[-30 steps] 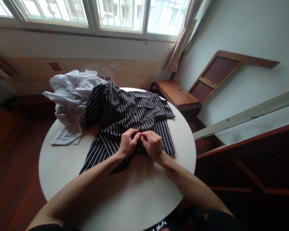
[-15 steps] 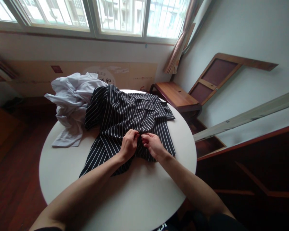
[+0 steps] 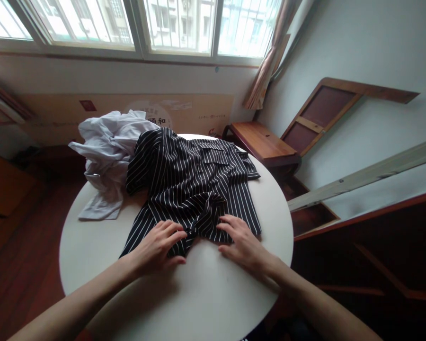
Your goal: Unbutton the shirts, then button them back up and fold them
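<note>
Head: blk striped shirt [image 3: 184, 170] on tbl [image 3: 199, 303]

From 6 o'clock I have my widest lane: bare surface on the round white tabletop [image 3: 199, 293]. It narrows to a gap between the left hand [image 3: 159, 244] and the right hand [image 3: 242, 244], where a bunched fold of the black, white-striped fabric shirt [image 3: 184, 163] blocks me toward 12. I could slip along bare strips at 3 and 9 o'clock. The crumpled pale-grey cloth garment [image 3: 108, 147] bars 10 to 11; beyond the rim, the brown wooden bench [image 3: 264, 139] obstructs 1 to 2.
</note>
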Demonstrator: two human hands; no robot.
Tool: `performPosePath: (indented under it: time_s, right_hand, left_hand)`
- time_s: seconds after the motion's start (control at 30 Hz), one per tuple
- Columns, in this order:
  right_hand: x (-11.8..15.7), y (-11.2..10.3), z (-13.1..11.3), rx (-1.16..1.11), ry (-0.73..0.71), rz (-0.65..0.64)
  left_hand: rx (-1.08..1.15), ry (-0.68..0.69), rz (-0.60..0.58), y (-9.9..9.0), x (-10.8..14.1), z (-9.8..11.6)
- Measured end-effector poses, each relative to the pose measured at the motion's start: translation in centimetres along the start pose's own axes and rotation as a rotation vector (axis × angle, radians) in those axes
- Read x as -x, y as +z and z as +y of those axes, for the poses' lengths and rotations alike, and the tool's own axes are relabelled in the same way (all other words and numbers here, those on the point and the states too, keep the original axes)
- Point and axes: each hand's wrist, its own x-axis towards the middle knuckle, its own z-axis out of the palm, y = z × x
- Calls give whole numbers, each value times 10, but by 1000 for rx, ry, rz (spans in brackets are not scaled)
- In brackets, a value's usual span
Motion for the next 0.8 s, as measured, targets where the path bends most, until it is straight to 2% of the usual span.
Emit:
performPosePath:
  time_s: [0.1, 0.17, 0.23, 0.3, 0.37, 0.47, 0.5, 0.53, 0.57, 0.6, 0.7, 0.73, 0.77, 0.8]
  right_hand:
    - [10, -4, 0, 30, -39, -11]
    - [10, -28, 0, -55, -20, -64]
    - [9, -62, -2, -164, -14, -214]
    - [11, -90, -7, -218, -39, -418]
    - [13, -100, -11, -213, -68, -633]
    - [11, -87, -8, -243, -48, -978]
    - [6, -81, -3, -277, -26, -1060]
    - [-2, -77, 3, -316, 1, -1098]
    - [-13, -75, 11, -350, 29, -1074]
    - [-27, -75, 19, -366, 55, -975]
    - [-80, -77, 47, -236, 104, -406]
    - [-97, -76, 55, -133, 111, -232]
    - [-114, -72, 64, -21, 117, -128]
    - [-127, -66, 72, 88, 125, -85]
  left_hand:
    - [53, -62, 35, 8, 21, 0]
    - [150, -175, 101, 3, 28, 4]
    - [268, -231, 87, -10, 32, 13]
    - [333, -196, -59, -25, 36, 26]
    - [340, -130, -266, -35, 37, 40]
    - [397, -62, -561, -43, 30, 47]
    - [419, -51, -606, -47, 24, 43]
    - [418, -61, -595, -53, 17, 35]
    - [381, -97, -517, -61, 8, 24]
    - [303, -158, -373, -70, -2, 9]
    - [-106, -424, 217, -96, -39, -50]
    - [-252, -512, 351, -102, -51, -71]
    - [-356, -576, 392, -104, -62, -90]
    - [-428, -631, 374, -103, -71, -107]
